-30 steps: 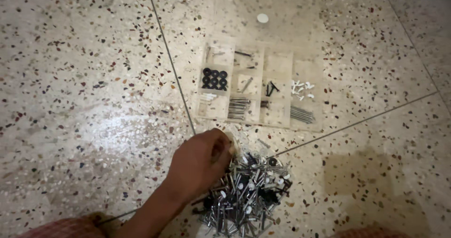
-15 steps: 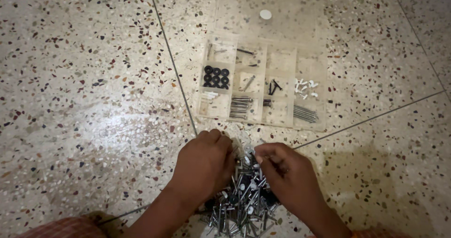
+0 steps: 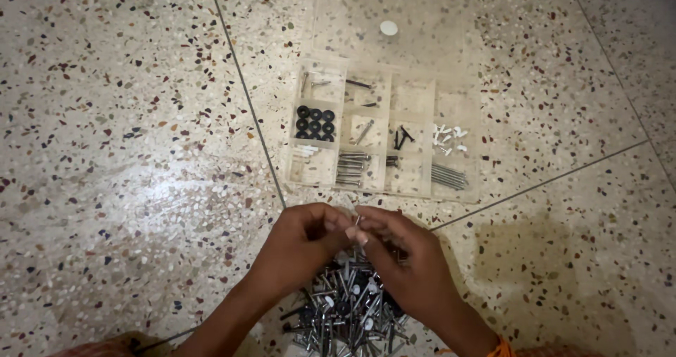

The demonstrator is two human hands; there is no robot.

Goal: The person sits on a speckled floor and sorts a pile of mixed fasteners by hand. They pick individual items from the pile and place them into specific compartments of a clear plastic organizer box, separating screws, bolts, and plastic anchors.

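A heap of mixed metal screws, nails and small black and white parts [image 3: 348,308] lies on the speckled floor in front of me. My left hand [image 3: 299,248] and my right hand [image 3: 408,262] meet just above the heap's far edge. Their fingertips pinch a small metal screw [image 3: 357,223] between them. Beyond the hands lies a clear plastic compartment box [image 3: 384,128], its cells holding black washers [image 3: 315,122], long screws [image 3: 350,168], black screws [image 3: 401,136], white plugs [image 3: 446,136] and long nails [image 3: 448,177].
The box's clear lid [image 3: 422,19] lies open behind it, with a round white spot [image 3: 388,27] on it. Terrazzo floor with thin joint lines [image 3: 243,89] spreads all around. An orange band [image 3: 501,346] shows at my right wrist.
My right hand came in from the lower right and joined the left. Both hands rose slightly off the heap and closed on a small screw.
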